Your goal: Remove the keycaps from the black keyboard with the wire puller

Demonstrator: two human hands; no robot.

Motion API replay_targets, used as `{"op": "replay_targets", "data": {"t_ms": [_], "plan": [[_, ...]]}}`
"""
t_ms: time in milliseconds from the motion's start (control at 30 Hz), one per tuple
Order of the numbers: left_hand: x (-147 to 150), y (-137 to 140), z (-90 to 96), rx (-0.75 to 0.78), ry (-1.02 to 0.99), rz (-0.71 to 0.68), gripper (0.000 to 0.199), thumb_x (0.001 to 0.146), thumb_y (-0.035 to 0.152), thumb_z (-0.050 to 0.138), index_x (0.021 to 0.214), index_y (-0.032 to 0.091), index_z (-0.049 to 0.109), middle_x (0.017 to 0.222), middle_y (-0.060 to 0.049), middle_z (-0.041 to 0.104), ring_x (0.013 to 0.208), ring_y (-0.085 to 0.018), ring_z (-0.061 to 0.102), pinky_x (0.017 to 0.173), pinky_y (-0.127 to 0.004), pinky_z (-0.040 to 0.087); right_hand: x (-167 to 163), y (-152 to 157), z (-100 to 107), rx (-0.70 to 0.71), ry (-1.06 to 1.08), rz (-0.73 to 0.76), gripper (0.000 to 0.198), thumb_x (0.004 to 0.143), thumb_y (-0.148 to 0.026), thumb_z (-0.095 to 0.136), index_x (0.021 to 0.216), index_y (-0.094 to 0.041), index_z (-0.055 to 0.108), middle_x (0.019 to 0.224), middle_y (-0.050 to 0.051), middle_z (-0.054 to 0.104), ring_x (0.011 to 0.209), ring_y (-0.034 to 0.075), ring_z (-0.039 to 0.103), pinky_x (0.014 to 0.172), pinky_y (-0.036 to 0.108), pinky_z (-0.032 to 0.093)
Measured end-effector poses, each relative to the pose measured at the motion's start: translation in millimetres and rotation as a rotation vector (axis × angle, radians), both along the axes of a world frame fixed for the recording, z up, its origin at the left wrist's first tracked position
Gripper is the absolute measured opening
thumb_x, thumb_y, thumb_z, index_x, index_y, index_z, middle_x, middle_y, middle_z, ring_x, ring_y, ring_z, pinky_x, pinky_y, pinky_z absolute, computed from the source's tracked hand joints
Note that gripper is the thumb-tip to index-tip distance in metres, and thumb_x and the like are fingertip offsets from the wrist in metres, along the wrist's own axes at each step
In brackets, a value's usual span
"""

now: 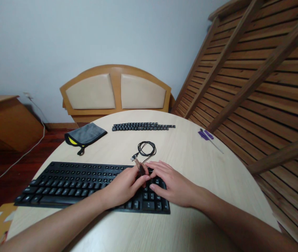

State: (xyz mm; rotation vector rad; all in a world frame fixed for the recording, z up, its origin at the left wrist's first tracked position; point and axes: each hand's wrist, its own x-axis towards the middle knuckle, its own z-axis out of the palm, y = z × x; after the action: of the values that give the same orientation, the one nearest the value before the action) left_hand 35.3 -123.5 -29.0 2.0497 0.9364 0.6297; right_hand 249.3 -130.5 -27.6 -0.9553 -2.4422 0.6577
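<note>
On the table's near left, the keyboard seems stiff, lightish plastic; I'd take its edges. My left hand pinches a slim brown tool; whether my right hand grips anything, I can't tell.

A black keyboard lies flat from lower left to lower center of the frame, its upper rows showing bare sockets, its lower rows capped. A slim brownish tool, darker toward the bottom, tilts over the keyboard's right-hand portion.
</note>
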Motion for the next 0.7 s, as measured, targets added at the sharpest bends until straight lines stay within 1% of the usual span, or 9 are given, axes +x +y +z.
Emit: {"op": "replay_targets", "data": {"t_ms": [100,233,333,500,700], "plan": [[0,-1,-0.6,-0.014,-0.019,0.007,0.016,0.099,0.03,0.042,0.097,0.018,0.051,0.078,0.0,0.059,0.073,-0.016,0.059,0.074,-0.029,0.046,-2,0,-2,0.029,0.052,-0.022,0.007,0.087,-0.021,0.061,0.093,-0.02,0.064,0.131,0.01,0.061,0.13,0.022,0.048,0.11,0.043,0.037],[0,-2,-0.8,-0.014,-0.018,0.013,0.016,0.099,0.031,0.04,0.099,0.018,0.05,0.078,0.0,0.06,0.075,-0.016,0.059,0.075,-0.03,0.046,-4,0,-3,0.025,0.08,-0.071,0.006,0.087,-0.019,0.062,0.09,-0.02,0.066,0.129,0.009,0.062,0.125,0.022,0.053,0.107,0.042,0.041],[0,-2,-0.4,-0.017,-0.016,0.025,0.017,0.1,0.031,0.039,0.099,0.018,0.05,0.077,0.0,0.06,0.074,-0.017,0.059,0.075,-0.03,0.046,-4,-1,-5,0.047,0.052,-0.059,0.007,0.089,-0.021,0.06,0.091,-0.019,0.066,0.13,0.011,0.062,0.126,0.022,0.053,0.108,0.041,0.041],[0,-2,0.3,-0.014,-0.014,0.024,0.017,0.099,0.031,0.039,0.098,0.018,0.05,0.076,0.0,0.061,0.074,-0.017,0.059,0.075,-0.03,0.046,-2,-1,-11,0.113,-0.006,-0.038,0.012,0.091,-0.022,0.056,0.098,-0.017,0.065,0.135,0.012,0.059,0.131,0.023,0.049,0.114,0.043,0.036],[0,-2,2.1,-0.022,-0.018,0.019,0.017,0.099,0.03,0.04,0.096,0.018,0.051,0.076,0.0,0.061,0.074,-0.016,0.059,0.075,-0.03,0.046,-1,3,-15,0.161,-0.022,-0.016,0.015,0.091,-0.024,0.056,0.1,-0.015,0.066,0.136,0.014,0.058,0.13,0.022,0.05,0.113,0.041,0.037]]}}
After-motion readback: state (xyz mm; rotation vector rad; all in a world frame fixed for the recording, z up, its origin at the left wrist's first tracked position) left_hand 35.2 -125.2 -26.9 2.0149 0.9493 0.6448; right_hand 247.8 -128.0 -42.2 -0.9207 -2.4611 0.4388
